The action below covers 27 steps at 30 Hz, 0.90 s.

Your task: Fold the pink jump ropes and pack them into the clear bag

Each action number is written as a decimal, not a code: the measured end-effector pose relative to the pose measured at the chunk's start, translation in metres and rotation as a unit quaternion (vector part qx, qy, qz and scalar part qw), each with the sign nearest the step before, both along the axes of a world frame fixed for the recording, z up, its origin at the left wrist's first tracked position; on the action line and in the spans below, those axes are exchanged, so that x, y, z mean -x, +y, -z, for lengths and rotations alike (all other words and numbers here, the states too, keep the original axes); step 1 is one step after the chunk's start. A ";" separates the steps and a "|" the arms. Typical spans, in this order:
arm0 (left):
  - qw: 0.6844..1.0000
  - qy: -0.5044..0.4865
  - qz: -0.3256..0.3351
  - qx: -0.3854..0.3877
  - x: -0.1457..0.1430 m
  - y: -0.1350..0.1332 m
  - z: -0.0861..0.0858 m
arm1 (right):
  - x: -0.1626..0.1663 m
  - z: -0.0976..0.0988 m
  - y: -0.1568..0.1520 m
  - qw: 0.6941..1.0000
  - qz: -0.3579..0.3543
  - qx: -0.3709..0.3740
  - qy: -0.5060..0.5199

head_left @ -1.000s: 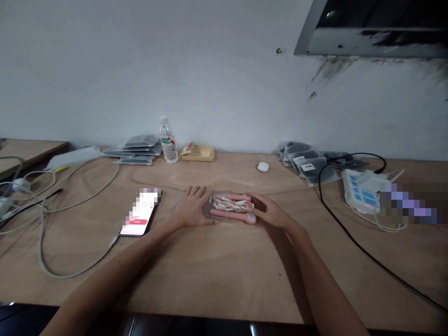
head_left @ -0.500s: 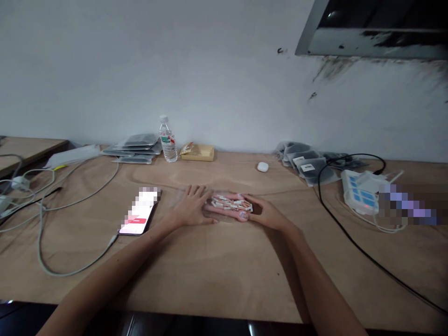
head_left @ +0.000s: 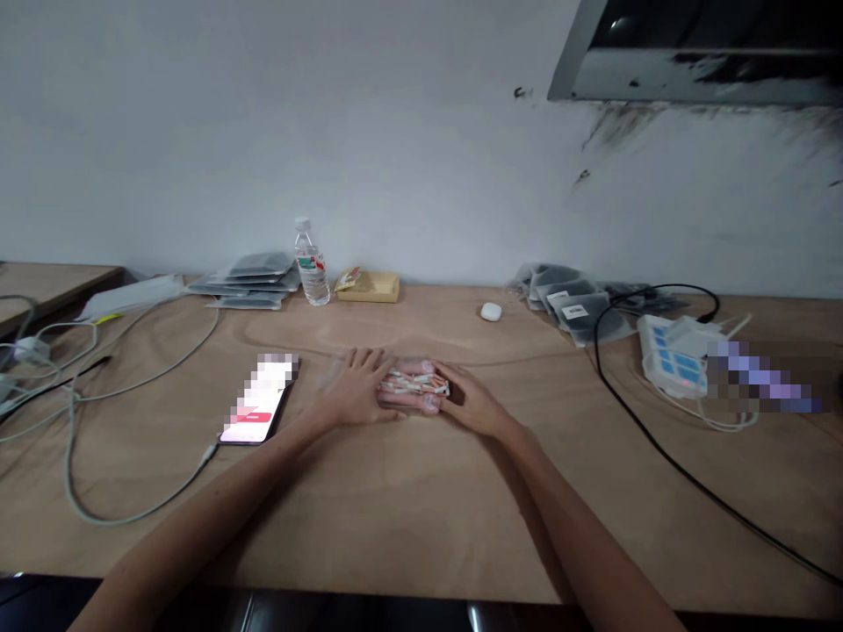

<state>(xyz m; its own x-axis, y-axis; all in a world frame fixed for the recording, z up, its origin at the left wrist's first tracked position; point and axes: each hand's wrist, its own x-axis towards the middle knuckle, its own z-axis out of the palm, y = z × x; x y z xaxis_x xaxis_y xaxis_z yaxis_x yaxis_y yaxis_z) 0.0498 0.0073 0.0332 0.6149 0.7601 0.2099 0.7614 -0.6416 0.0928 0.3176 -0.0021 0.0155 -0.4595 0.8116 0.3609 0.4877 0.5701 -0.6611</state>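
Note:
Between my hands on the wooden table lies a clear plastic packet (head_left: pixel 412 384) with pink, rounded lengths along its two long sides and several small white-and-orange pieces in the middle. Exactly what these contents are, I cannot make out. My left hand (head_left: pixel 356 386) rests palm down over the packet's left end, fingers spread, hiding that part. At the right end, my right hand (head_left: pixel 475 399) grips with its fingers on the far corner and its thumb on the near corner.
Left of my hands lies a phone (head_left: pixel 256 399) on a grey cable. A water bottle (head_left: pixel 312 268), a cardboard tray (head_left: pixel 369 288), a white case (head_left: pixel 491 312) and grey bags (head_left: pixel 586 312) stand towards the wall. A power strip (head_left: pixel 672 355) and black cable (head_left: pixel 652 448) lie right.
My right hand has moved left, and the packet's right end has come closer to my left hand. My left hand stays nearly in place. The view has shifted slightly.

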 end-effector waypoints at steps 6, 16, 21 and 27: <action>1.000 -0.010 0.026 -0.001 0.003 0.002 0.002 | -0.023 -0.004 0.006 0.996 -0.013 -0.006 -0.092; 1.000 -0.001 0.026 0.005 0.002 0.001 0.001 | -0.030 0.012 0.012 0.989 0.019 -0.022 -0.147; 0.999 0.015 0.032 0.004 0.001 -0.001 -0.001 | -0.026 0.021 0.012 0.987 0.022 -0.013 -0.158; 0.999 0.016 0.032 0.003 -0.002 -0.005 -0.006 | -0.013 0.029 0.009 0.984 0.022 -0.025 -0.175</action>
